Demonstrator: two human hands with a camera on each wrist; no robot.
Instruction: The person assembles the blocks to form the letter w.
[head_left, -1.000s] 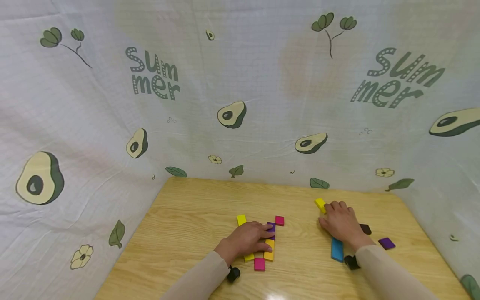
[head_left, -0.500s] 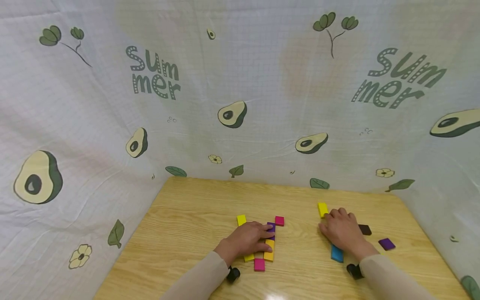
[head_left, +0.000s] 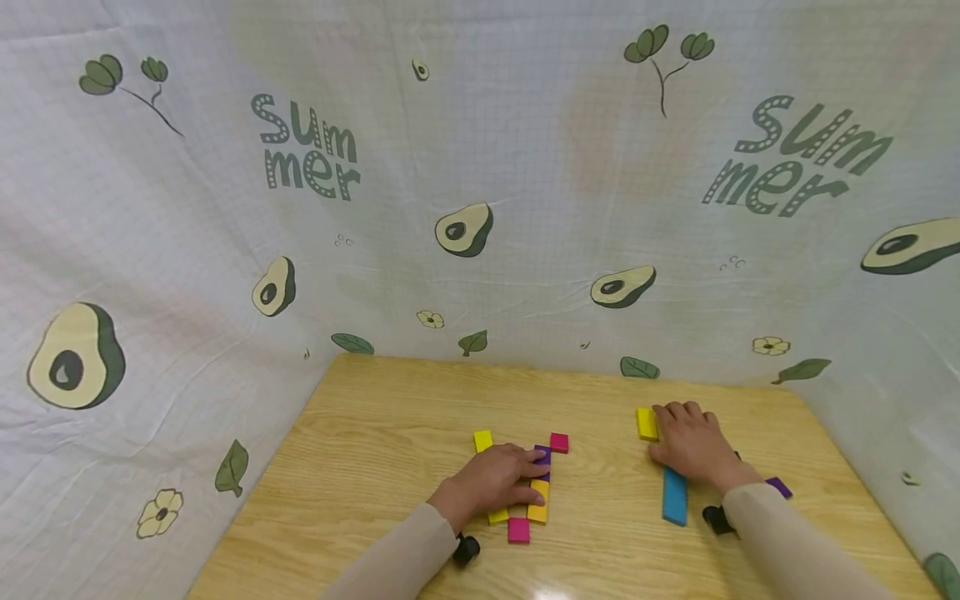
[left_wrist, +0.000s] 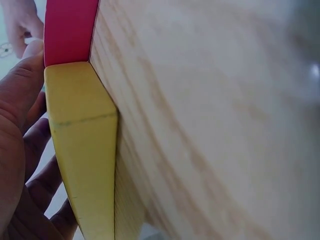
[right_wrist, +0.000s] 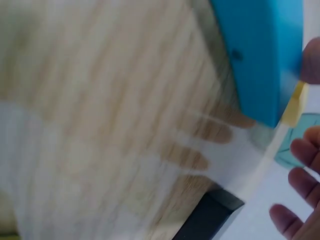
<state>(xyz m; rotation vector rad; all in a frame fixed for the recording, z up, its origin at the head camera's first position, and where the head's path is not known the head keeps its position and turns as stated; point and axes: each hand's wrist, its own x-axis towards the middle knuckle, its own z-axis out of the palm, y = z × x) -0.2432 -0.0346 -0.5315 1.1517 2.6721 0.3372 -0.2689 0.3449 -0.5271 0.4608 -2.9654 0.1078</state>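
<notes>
My left hand (head_left: pixel 498 477) lies over a group of flat coloured blocks, its fingertips on a purple block (head_left: pixel 542 456) and its thumb on an orange block (head_left: pixel 537 508). Partly beneath that hand is a strip of yellow blocks (head_left: pixel 483 441); a pink block (head_left: pixel 518 530) sits at the near end. In the left wrist view, a yellow block (left_wrist: pixel 85 165) meets a red-pink one (left_wrist: pixel 70 32). My right hand (head_left: pixel 692 440) touches the right side of a yellow block (head_left: pixel 647 424), fingers loosely bent. Just nearer lies a long blue block (head_left: pixel 674 497), the thumb close to its far end.
Another pink block (head_left: pixel 559 442) touches the far corner of the group. Beyond the right wrist shows a purple block (head_left: pixel 778 487); a black block (right_wrist: pixel 207 215) appears in the right wrist view. Patterned cloth (head_left: pixel 525 167) surrounds the wooden table (head_left: pixel 405 400).
The right-hand yellow block has turned straighter and shifted slightly nearer and right. My right hand has moved right, now covering most of the black block. The left hand stays still.
</notes>
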